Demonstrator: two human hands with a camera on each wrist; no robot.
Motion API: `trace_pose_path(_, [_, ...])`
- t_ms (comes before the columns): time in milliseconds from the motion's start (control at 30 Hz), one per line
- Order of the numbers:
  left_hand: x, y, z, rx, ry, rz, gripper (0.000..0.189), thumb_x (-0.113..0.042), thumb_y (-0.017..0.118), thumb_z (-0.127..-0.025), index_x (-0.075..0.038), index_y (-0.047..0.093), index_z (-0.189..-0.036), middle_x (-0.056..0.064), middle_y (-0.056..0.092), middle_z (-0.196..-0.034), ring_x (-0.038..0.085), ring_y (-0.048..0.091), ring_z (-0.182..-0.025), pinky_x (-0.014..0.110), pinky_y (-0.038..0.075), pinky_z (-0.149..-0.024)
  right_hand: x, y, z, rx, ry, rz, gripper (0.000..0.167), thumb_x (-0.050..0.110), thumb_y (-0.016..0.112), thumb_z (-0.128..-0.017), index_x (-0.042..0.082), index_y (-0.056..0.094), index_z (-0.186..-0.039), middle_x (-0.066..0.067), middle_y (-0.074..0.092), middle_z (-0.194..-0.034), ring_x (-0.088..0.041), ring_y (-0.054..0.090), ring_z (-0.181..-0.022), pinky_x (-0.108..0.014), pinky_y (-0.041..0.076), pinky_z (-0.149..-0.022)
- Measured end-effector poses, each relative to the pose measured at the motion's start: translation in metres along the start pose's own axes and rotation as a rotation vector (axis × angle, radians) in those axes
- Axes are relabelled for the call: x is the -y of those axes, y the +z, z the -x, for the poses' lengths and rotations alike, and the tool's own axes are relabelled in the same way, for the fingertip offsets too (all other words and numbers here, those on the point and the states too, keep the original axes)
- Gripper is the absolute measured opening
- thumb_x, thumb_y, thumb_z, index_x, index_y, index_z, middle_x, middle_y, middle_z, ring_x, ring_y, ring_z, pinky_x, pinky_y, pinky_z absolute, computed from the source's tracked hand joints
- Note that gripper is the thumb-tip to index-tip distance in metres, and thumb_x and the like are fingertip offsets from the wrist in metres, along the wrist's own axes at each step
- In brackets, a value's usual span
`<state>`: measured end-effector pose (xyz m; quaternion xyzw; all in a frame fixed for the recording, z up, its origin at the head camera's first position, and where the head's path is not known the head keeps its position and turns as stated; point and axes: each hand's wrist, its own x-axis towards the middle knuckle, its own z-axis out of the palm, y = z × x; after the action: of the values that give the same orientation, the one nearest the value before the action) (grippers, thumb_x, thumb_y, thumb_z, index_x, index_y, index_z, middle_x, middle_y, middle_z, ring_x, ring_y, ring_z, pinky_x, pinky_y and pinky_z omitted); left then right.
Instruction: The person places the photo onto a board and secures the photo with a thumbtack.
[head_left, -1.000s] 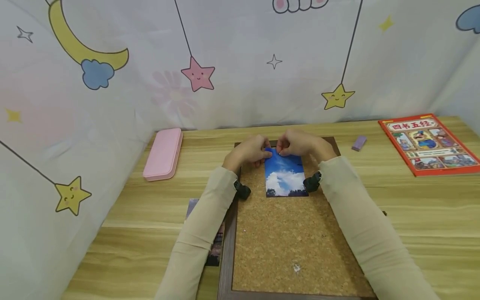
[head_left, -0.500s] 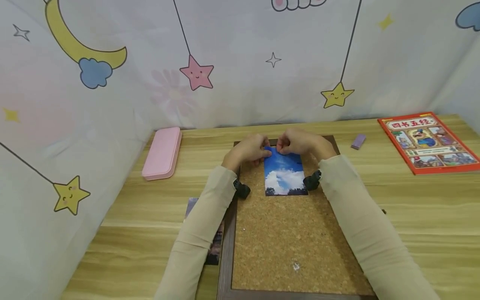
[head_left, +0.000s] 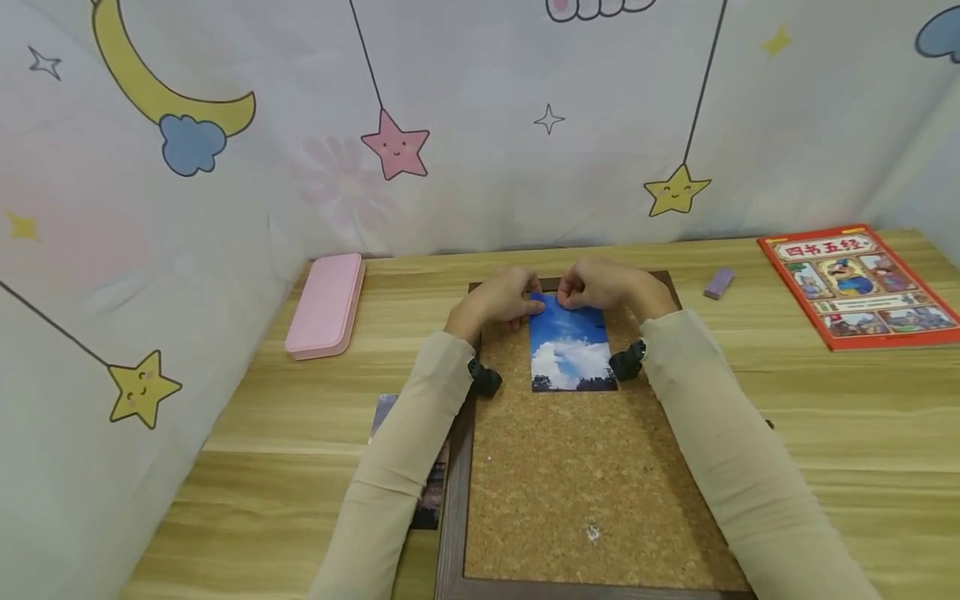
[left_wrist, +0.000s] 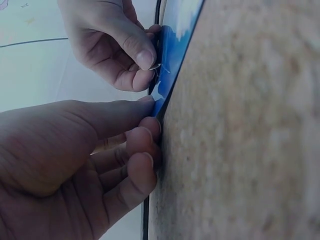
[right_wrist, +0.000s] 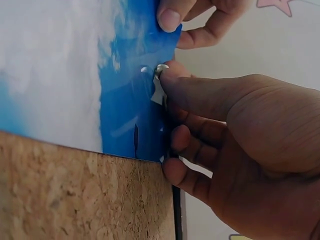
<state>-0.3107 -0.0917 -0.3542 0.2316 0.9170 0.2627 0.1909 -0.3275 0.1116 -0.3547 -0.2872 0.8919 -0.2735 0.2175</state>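
A glossy photo of blue sky and white clouds lies against the upper part of a brown-framed cork board. In the left wrist view, my left hand pinches the photo's top left corner between thumb and fingers. My right hand holds a small silvery thumbtack at the photo's top edge, thumb against a finger. Its point is hard to make out. In the head view, my left hand and right hand nearly meet at the board's top.
Another photo lies partly under the left sleeve, beside the board. A pink case stands far left. A purple eraser-like block and a red-bordered book lie right. A whitish bit is low on the cork.
The right hand has shifted very slightly to the right along the photo's top edge. The left hand and the photo stay in place; the head view moves a little.
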Motion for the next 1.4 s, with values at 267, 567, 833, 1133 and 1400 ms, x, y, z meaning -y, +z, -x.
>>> trace_pose_path(267, [0.0003, 0.0003, -0.0001, -0.005, 0.007, 0.012, 0.015, -0.016, 0.063, -0.100, -0.004, 0.059, -0.108, 0.009, 0.064, -0.077, 0.018, 0.061, -0.056, 0.028, 0.052, -0.054, 0.0017, -0.0005, 0.0029, -0.021, 0.024, -0.026, 0.010, 0.003, 0.057, -0.101, 0.000, 0.067, -0.102, -0.008, 0.062, -0.090, -0.020, 0.053, -0.078, -0.030, 0.043, -0.070])
trace_pose_path(567, [-0.0003, 0.0009, 0.0002, -0.005, -0.001, 0.009, 0.015, -0.018, 0.063, -0.101, -0.005, 0.059, -0.107, 0.010, 0.064, -0.080, 0.019, 0.062, -0.058, 0.029, 0.053, -0.056, -0.0002, -0.0003, 0.0032, -0.016, 0.011, -0.027, 0.009, 0.002, 0.056, -0.101, 0.000, 0.066, -0.101, -0.009, 0.061, -0.088, -0.019, 0.051, -0.076, -0.030, 0.042, -0.069])
trace_pose_path(833, [0.0019, 0.0029, 0.0000, 0.005, -0.011, 0.030, 0.015, -0.018, 0.063, -0.101, -0.005, 0.058, -0.107, 0.010, 0.063, -0.080, 0.018, 0.062, -0.058, 0.029, 0.053, -0.056, -0.0011, 0.0003, 0.0039, -0.001, 0.003, -0.031, 0.008, 0.001, 0.057, -0.101, 0.000, 0.065, -0.100, -0.009, 0.061, -0.087, -0.020, 0.052, -0.075, -0.030, 0.042, -0.068])
trace_pose_path(1133, [0.0014, 0.0006, -0.0015, 0.011, -0.014, 0.030, 0.016, -0.018, 0.063, -0.101, -0.005, 0.057, -0.108, 0.010, 0.063, -0.080, 0.018, 0.062, -0.059, 0.029, 0.053, -0.056, -0.0019, -0.0028, 0.0035, 0.034, -0.016, -0.027, 0.008, 0.006, 0.063, -0.099, 0.002, 0.064, -0.105, -0.008, 0.062, -0.090, -0.021, 0.054, -0.079, -0.032, 0.044, -0.072])
trace_pose_path(1400, [0.0009, 0.0007, -0.0010, 0.013, -0.010, 0.034, 0.016, -0.017, 0.063, -0.101, -0.004, 0.057, -0.108, 0.010, 0.063, -0.078, 0.018, 0.061, -0.057, 0.028, 0.053, -0.055, -0.0013, -0.0007, 0.0028, 0.018, -0.032, -0.022, 0.006, 0.006, 0.061, -0.100, 0.001, 0.064, -0.101, -0.007, 0.060, -0.085, -0.019, 0.050, -0.073, -0.031, 0.041, -0.067])
